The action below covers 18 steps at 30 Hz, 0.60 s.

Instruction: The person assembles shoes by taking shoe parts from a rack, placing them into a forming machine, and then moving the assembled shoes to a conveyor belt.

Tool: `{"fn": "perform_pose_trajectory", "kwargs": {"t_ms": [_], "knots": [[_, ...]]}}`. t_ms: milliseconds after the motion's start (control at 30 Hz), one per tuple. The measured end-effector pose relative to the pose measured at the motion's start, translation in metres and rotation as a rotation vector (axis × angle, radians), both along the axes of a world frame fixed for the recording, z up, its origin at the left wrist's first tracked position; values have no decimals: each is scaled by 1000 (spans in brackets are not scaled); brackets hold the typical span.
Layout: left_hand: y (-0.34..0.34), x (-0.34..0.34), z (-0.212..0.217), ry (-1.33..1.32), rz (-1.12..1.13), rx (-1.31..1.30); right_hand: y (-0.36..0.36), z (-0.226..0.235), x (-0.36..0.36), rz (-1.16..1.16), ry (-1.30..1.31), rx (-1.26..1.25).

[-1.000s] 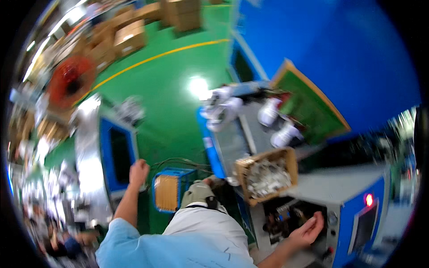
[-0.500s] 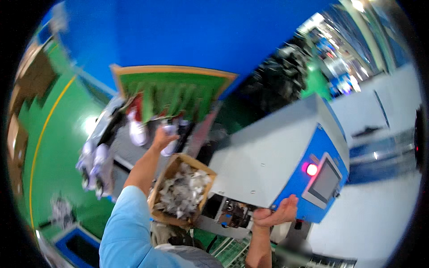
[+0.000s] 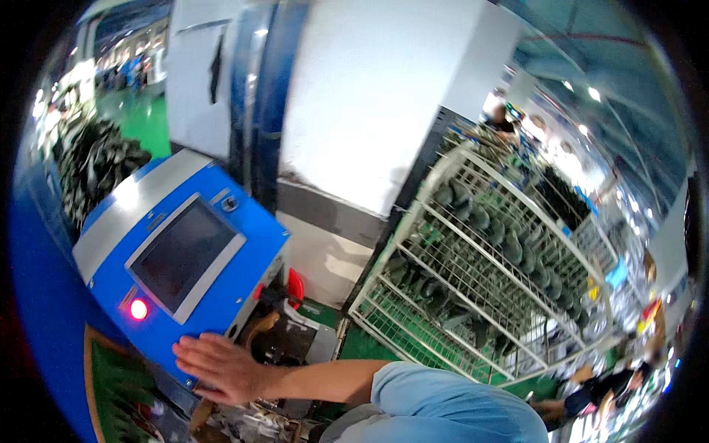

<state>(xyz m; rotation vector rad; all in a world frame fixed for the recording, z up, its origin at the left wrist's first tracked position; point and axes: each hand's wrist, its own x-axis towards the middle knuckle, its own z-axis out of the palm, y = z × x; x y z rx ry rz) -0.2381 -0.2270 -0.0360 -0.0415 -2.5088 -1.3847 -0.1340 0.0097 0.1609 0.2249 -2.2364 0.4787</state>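
Note:
My right hand (image 3: pixel 221 369) lies flat with fingers stretched on the lower edge of a machine's blue panel (image 3: pixel 255 199). This panel carries a dark screen (image 3: pixel 185 253) in a pale frame and a lit red round button (image 3: pixel 138 308), just above my fingertips. Below my wrist, pale crumpled scraps (image 3: pixel 251 422) lie in a box that is partly cut off by the lower edge. Beyond my forearm sit dark machine parts (image 3: pixel 284 343) and a red round part (image 3: pixel 295 286). My left hand is not in view.
A white wire rack cart (image 3: pixel 450 255) with several dark rounded pieces stands at right. Behind the machine rise a blue post (image 3: pixel 258 111) and a white wall (image 3: pixel 354 96). Dark bundled material (image 3: pixel 100 162) hangs at left. A person in dark clothing (image 3: pixel 598 391) is at lower right.
The view has swung right, bringing the screen panel and the rack cart into sight. My left hand has left the picture. My right hand still rests at the panel's lower edge.

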Motion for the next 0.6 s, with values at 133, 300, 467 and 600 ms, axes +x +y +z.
{"fn": "perform_pose_trajectory", "kwargs": {"t_ms": [133,300,467,600], "knots": [[35,41,48,32,-66,-33,-53,-29,37,288,39,-480],[86,100,67,-23,-98,-8,-51,-60,99,544,-879,-1070],[119,157,82,-66,-8,-11,12,-40,138,424,-585,-933],[140,200,93,-159,93,-2,64,-11,159,397,-452,-943]]}}
